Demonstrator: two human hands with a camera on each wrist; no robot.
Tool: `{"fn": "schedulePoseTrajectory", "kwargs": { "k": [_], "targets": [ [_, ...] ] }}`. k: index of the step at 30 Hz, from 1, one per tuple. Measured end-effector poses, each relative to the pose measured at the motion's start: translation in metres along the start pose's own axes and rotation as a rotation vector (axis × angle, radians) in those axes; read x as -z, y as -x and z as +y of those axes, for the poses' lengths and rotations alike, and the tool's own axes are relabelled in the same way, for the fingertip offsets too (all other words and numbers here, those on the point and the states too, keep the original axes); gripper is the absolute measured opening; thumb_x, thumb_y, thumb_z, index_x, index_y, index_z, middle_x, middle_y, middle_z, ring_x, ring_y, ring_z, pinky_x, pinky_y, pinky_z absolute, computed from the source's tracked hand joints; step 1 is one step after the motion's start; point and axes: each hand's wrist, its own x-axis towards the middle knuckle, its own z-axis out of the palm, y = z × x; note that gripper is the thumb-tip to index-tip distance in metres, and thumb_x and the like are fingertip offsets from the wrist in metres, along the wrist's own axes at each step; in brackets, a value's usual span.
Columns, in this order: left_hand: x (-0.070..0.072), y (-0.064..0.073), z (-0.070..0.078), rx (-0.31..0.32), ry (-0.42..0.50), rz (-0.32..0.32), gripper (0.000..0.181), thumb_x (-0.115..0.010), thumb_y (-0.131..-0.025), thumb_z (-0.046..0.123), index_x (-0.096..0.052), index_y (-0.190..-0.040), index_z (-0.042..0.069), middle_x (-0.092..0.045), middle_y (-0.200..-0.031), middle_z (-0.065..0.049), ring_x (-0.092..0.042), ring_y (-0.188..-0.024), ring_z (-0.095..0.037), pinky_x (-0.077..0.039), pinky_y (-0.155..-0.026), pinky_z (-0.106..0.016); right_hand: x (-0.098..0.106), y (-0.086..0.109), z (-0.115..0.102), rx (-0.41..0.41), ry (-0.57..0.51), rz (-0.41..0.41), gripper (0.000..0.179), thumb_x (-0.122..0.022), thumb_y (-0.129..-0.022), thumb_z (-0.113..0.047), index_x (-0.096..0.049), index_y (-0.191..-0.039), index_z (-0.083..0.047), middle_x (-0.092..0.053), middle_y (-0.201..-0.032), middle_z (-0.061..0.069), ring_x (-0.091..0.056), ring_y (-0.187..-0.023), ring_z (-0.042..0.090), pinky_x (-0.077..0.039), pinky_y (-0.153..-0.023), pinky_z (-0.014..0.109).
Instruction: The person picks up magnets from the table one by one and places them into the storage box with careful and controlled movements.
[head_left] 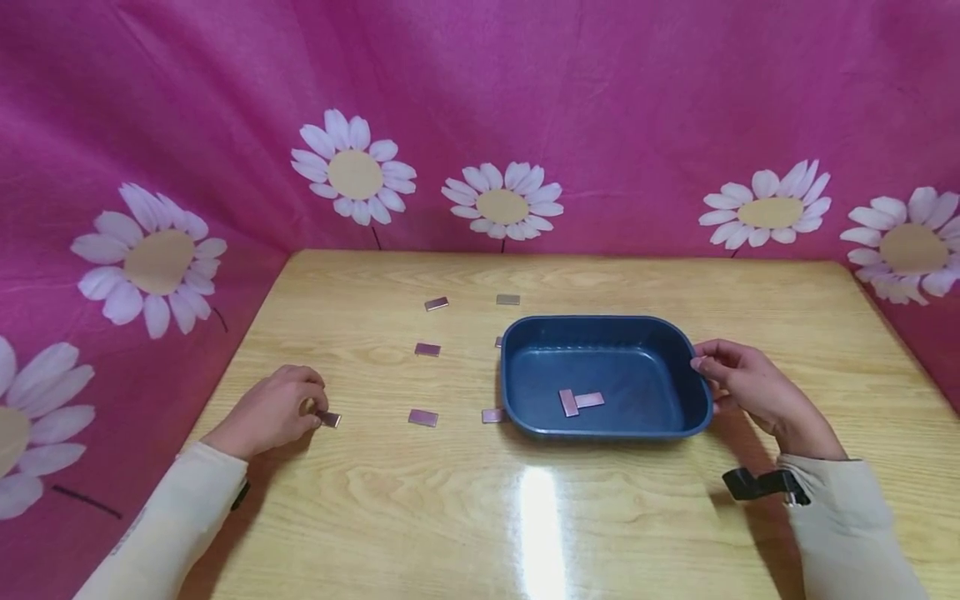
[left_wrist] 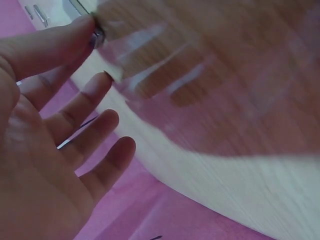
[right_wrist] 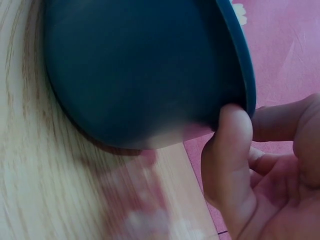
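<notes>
The magenta cloth, printed with white flowers, encloses the far side and both flanks of my workspace. The wood-grain table spans the area in front of it.

The dark blue basin sits right of the table's centre, its opening upward. I cannot tell whether its base bears fully on the surface.

Pale sleeves cover both forearms; a black strap projects from the right cuff.

My right hand is clamped on the basin's right end: thumb over the rim on the inside, fingers on the outside. My left hand, well apart from the right, pinches a flat piece between thumb and index finger, at the table's left. Its other fingers stand separated on the left wrist feed.

Two pieces lie in the basin, touching in a T layout. Between the left hand and the basin, I count three pieces in a loose column. Next to the basin, two pieces are partly hidden by its left wall; one greyer piece lies beyond its far rim.
</notes>
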Motion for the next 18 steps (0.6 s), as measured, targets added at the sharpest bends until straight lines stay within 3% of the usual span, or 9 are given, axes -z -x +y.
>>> {"fn": "schedulePoseTrajectory", "kwargs": {
  "k": [6,11,18],
  "targets": [
    [-0.0018,-0.0034,0.0002,-0.006,0.007,0.007,0.02,-0.081,-0.073,0.009,-0.065,-0.07,0.021,-0.061,-0.084,0.003,-0.059,-0.092,-0.026,-0.049,-0.074,-0.041,-0.001,-0.0001,0.0008,-0.001,0.013,0.002,0.036,-0.04,-0.107,-0.019,-0.041,-0.13,0.009,-0.049,-0.081,-0.003,-0.052,-0.068,0.007,-0.056,-0.058,0.026],
    [-0.0034,-0.0032,-0.0013,0.024,0.016,-0.005,0.016,-0.08,-0.075,0.009,-0.069,-0.072,0.02,-0.062,-0.086,0.003,-0.06,-0.092,-0.025,-0.049,-0.077,-0.042,-0.0011,-0.0005,0.0014,-0.001,0.023,0.003,0.036,-0.04,-0.107,-0.019,-0.041,-0.13,0.009,-0.049,-0.079,-0.003,-0.052,-0.067,0.008,-0.056,-0.058,0.027],
    [-0.0009,-0.0077,-0.0015,0.021,0.008,0.002,0.013,-0.079,-0.076,0.01,-0.071,-0.073,0.018,-0.064,-0.087,0.001,-0.06,-0.092,-0.026,-0.051,-0.076,-0.043,0.0,-0.0018,0.0014,-0.005,0.02,0.005,0.036,-0.04,-0.107,-0.019,-0.041,-0.131,0.009,-0.05,-0.08,-0.003,-0.052,-0.067,0.008,-0.056,-0.058,0.026]
  ]
}}
